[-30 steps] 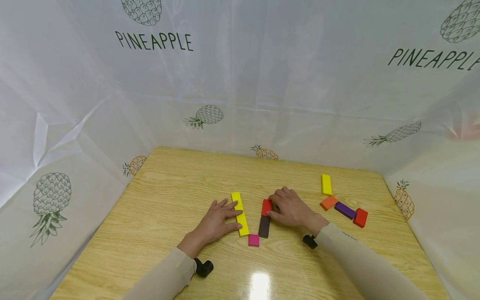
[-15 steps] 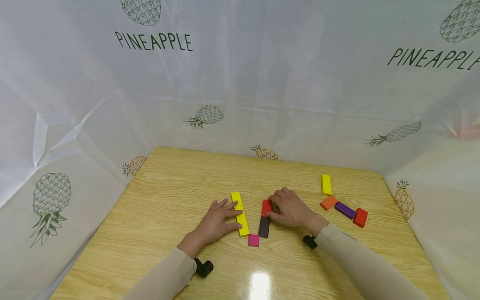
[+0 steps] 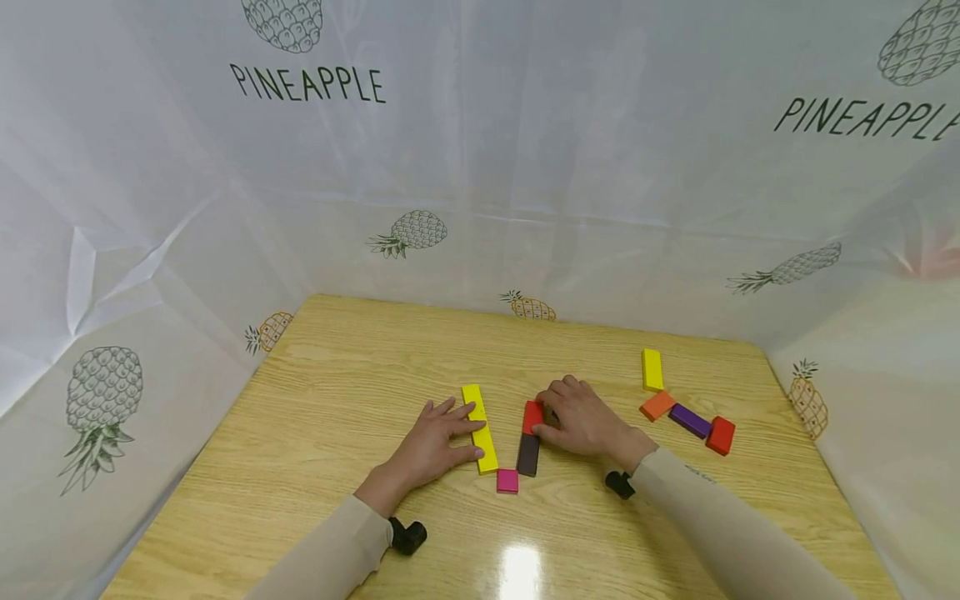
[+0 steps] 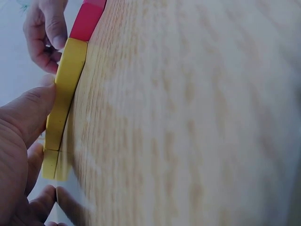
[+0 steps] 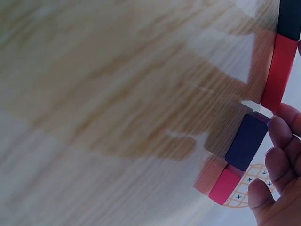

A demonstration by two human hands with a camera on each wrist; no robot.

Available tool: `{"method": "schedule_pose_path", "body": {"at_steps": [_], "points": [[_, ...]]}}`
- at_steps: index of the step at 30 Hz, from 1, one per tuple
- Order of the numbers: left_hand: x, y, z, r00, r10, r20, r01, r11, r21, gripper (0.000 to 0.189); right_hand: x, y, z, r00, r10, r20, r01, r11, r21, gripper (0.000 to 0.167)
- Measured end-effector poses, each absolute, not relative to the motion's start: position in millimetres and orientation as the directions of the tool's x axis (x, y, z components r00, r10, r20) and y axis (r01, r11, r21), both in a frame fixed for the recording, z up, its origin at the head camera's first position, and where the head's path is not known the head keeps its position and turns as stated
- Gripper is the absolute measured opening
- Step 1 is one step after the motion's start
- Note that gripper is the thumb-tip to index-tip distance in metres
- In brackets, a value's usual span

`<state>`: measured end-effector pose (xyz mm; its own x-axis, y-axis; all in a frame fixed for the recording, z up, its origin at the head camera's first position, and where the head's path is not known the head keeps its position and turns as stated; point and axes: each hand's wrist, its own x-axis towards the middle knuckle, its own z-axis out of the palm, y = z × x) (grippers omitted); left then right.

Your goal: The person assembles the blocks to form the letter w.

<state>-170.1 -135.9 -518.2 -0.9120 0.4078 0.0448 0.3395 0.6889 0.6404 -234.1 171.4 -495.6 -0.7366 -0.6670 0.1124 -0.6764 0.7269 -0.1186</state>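
Two yellow blocks (image 3: 489, 458) lie end to end, and my left hand (image 3: 435, 442) rests its spread fingers and thumb against them. At their near end sits a pink block (image 3: 507, 481). Beside it stretches a black block (image 3: 528, 455) with a red block (image 3: 532, 412) at its far end. My right hand (image 3: 585, 417) holds the red block between thumb and index finger. In the right wrist view a dark block (image 5: 247, 141) and a pinkish-red block (image 5: 225, 186) lie close to the right fingers; the hand mostly covers them in the head view.
Toward the right of the wooden table (image 3: 360, 350) lie another yellow block (image 3: 652, 369), an orange block (image 3: 657, 405), a purple block (image 3: 690, 420) and a second red block (image 3: 721, 435). White pineapple-print sheeting (image 3: 480, 150) stands around the table.
The red block has slid very slightly toward the black one. Both hands otherwise keep their positions.
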Motion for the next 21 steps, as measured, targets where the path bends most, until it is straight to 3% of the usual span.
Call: {"method": "schedule_pose_path", "body": {"at_steps": [21], "points": [[-170.1, -134.6, -518.4, -0.916, 0.400, 0.041, 0.331, 0.694, 0.640, 0.049, -231.0, 175.6, -497.8, -0.752, -0.636, 0.174, -0.659, 0.735, -0.161, 0.042]]}}
